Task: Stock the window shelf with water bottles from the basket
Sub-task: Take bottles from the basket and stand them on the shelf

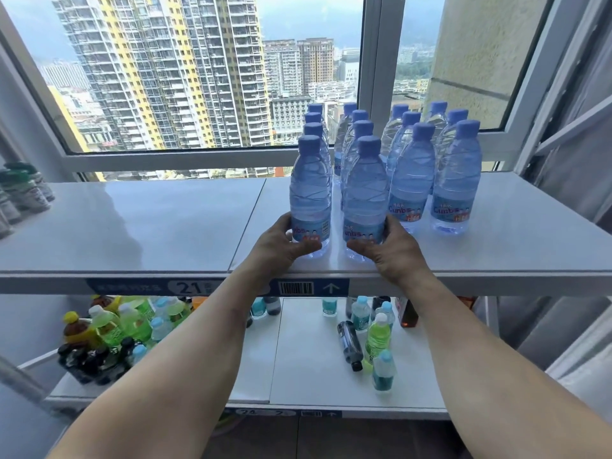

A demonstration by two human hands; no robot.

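Several clear water bottles with blue caps stand in rows on the white window shelf (149, 226), right of its middle. My left hand (281, 243) wraps the base of the front bottle of the leftmost row (310, 193). My right hand (390, 250) wraps the base of the front bottle of the row beside it (364, 197). Both bottles stand upright on the shelf near its front edge. Two more front bottles (410, 180) (455, 180) stand to the right, untouched. The basket is not in view.
The shelf's left half is bare apart from green-capped bottles (23, 190) at the far left edge. A lower shelf (308, 376) holds mixed green, teal and dark drink bottles, one dark bottle (350, 344) lying down. The window frame is right behind the rows.
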